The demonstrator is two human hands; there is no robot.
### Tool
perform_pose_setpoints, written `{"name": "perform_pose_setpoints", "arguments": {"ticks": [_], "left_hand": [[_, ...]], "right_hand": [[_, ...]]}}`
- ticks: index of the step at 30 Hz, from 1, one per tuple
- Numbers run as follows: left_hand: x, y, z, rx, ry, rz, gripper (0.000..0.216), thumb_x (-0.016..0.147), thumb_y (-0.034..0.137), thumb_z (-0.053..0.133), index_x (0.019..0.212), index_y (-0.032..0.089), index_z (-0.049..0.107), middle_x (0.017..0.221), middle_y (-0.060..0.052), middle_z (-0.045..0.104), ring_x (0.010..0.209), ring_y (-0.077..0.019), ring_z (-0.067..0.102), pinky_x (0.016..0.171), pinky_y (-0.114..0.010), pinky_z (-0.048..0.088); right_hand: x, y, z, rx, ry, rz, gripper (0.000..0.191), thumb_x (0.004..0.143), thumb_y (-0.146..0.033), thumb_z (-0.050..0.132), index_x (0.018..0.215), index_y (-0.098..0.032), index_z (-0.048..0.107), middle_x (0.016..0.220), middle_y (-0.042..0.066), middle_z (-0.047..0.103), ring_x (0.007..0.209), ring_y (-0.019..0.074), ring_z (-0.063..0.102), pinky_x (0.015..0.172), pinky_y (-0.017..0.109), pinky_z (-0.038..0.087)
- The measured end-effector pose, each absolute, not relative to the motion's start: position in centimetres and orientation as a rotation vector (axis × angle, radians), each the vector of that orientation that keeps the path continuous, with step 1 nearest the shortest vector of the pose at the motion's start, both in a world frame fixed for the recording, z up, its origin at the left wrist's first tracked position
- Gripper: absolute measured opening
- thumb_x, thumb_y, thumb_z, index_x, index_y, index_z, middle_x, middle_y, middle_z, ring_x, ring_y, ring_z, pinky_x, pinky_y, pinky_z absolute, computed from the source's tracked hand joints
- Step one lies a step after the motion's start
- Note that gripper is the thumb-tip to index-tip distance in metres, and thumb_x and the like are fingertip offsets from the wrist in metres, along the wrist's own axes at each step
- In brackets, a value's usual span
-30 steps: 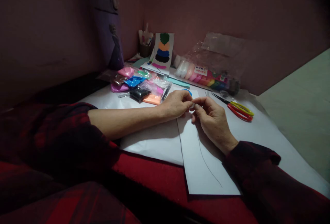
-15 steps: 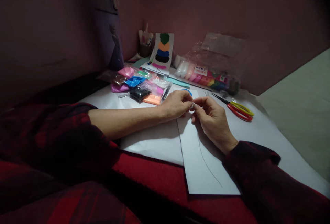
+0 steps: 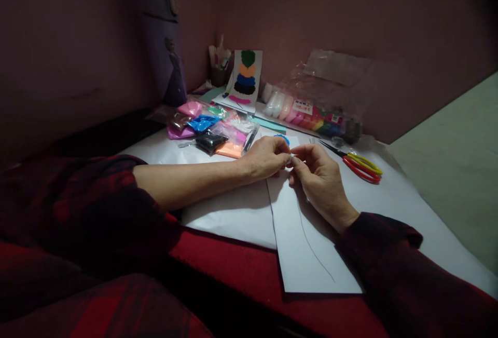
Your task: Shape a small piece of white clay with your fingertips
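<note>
Between the fingertips of both hands is a small lump of white modelling clay (image 3: 290,158), mostly covered by the fingers. My left hand (image 3: 265,159) pinches it from the left, its back turned up. From the right, thumb and forefinger of my right hand (image 3: 321,179) close on the same lump. Both hands are over a white sheet of paper (image 3: 299,244) bearing a long curved pencil line. At the sheet's far end a blue patch (image 3: 282,139) shows just beyond my fingers.
Scissors (image 3: 360,165) with yellow and red handles lie to the right. Bagged coloured clay (image 3: 210,125) is heaped at the left. Behind stand a card with coloured bands (image 3: 246,81), a clear pack of clay rolls (image 3: 307,112), a tool cup (image 3: 219,73) and a purple bottle (image 3: 163,42).
</note>
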State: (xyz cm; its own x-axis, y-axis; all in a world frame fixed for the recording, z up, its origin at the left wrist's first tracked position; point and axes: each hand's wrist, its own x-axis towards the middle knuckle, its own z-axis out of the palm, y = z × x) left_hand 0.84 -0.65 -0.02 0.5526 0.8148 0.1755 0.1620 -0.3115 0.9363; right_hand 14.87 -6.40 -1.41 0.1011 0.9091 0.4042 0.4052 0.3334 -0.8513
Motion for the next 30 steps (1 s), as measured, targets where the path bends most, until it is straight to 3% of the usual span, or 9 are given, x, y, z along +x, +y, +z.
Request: {"name": "perform_pose_setpoints", "arguments": {"ticks": [30], "left_hand": [[0.88,-0.78,0.3,1.797,0.841,0.777,0.007,0.079,0.021,0.053,0.076,0.014,0.054,0.058,0.001,0.056,0.05,-0.0081,0.055,0.05,-0.02,0.043]], "right_hand": [[15.17,-6.21,-1.77,-1.24,-1.515,0.553,0.005,0.085,-0.023,0.06,0.09,-0.022,0.057,0.073,-0.003,0.061,0.046,0.0092,0.054,0.043,0.025,0.044]]}}
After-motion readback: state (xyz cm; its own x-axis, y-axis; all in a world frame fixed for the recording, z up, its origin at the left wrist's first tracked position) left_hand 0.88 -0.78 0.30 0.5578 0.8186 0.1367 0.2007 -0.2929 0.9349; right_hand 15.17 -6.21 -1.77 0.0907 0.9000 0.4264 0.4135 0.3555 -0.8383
